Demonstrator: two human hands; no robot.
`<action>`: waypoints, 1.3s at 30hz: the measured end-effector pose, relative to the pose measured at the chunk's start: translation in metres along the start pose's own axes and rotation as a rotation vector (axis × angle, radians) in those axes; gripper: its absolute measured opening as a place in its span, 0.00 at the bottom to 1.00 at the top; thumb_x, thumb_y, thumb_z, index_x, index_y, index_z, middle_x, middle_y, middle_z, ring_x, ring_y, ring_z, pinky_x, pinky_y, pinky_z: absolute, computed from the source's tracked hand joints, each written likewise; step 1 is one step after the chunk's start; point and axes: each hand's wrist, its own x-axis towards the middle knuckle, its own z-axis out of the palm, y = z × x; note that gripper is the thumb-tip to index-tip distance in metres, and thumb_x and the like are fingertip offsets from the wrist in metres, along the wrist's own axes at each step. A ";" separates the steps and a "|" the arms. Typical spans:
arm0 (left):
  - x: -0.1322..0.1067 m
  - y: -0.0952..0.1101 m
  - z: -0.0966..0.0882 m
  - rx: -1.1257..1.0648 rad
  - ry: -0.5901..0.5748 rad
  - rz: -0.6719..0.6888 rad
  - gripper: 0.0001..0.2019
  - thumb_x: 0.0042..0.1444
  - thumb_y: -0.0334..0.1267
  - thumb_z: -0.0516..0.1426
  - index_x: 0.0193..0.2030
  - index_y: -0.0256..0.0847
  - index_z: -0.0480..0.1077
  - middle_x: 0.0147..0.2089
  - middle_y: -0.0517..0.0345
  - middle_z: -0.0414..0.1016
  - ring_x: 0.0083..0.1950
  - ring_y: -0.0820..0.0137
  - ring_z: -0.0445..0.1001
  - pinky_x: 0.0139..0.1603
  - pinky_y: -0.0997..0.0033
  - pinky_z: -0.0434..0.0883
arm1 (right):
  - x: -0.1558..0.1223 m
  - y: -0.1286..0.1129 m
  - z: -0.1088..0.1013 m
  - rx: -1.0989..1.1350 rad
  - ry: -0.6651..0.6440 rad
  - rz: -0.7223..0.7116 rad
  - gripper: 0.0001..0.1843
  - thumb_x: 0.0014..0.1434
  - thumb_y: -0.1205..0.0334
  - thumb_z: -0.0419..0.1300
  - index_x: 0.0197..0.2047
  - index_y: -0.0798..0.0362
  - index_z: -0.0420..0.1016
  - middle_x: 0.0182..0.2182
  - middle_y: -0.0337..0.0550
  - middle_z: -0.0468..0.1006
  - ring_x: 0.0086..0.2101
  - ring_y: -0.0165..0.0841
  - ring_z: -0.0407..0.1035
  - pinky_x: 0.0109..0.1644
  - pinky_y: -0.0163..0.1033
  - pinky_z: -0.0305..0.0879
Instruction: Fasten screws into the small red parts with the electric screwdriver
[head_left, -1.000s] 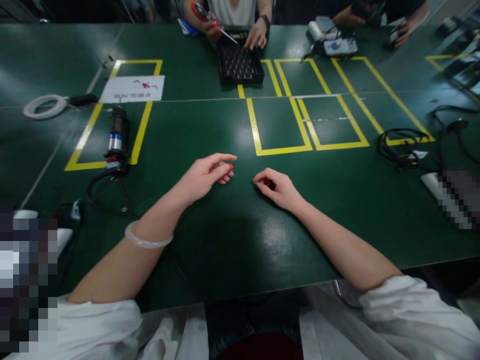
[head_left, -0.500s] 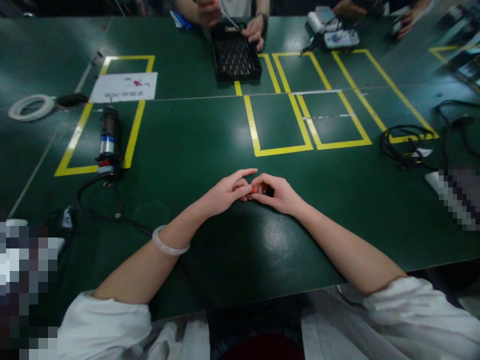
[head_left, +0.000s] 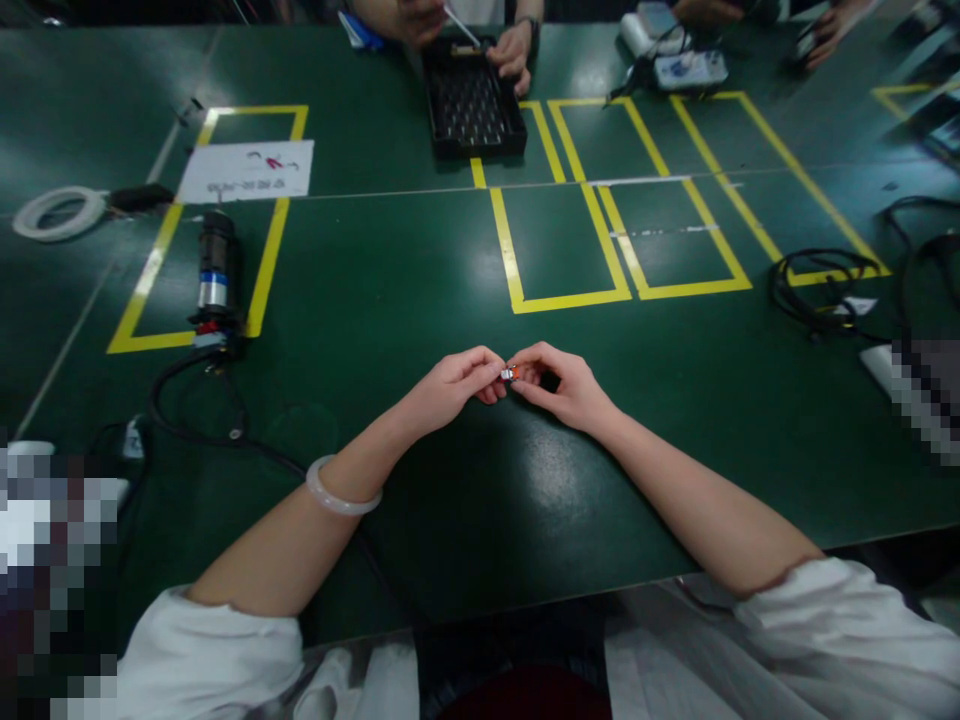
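Observation:
Between my fingertips, just above the green table (head_left: 420, 300), is a small orange-and-silver part (head_left: 510, 373), too small to tell its kind. My left hand (head_left: 465, 385) pinches it from the left with thumb and forefinger. From the right, my right hand (head_left: 562, 385) pinches its orange end, the other fingers curled in. Both hands are closed and almost meet at the part. A pale bangle (head_left: 341, 488) circles my left wrist.
An electric screwdriver (head_left: 215, 270) with a black cable lies at left, near a white sheet (head_left: 247, 170) and a white coil (head_left: 60, 214). Across the table, a person's hands work over a black tray (head_left: 480, 145). A black cable bundle (head_left: 821, 285) lies at right.
My left forefinger, stretched out before, has bent down onto the small part. More of its silver side now shows. The person opposite has shifted the tool hand slightly.

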 end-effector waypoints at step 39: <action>-0.001 -0.003 0.005 0.025 0.071 0.050 0.15 0.58 0.43 0.64 0.44 0.36 0.67 0.41 0.55 0.72 0.37 0.73 0.72 0.38 0.73 0.73 | 0.002 0.004 0.001 -0.030 0.040 -0.008 0.11 0.60 0.63 0.65 0.46 0.51 0.72 0.37 0.40 0.77 0.33 0.30 0.72 0.39 0.38 0.69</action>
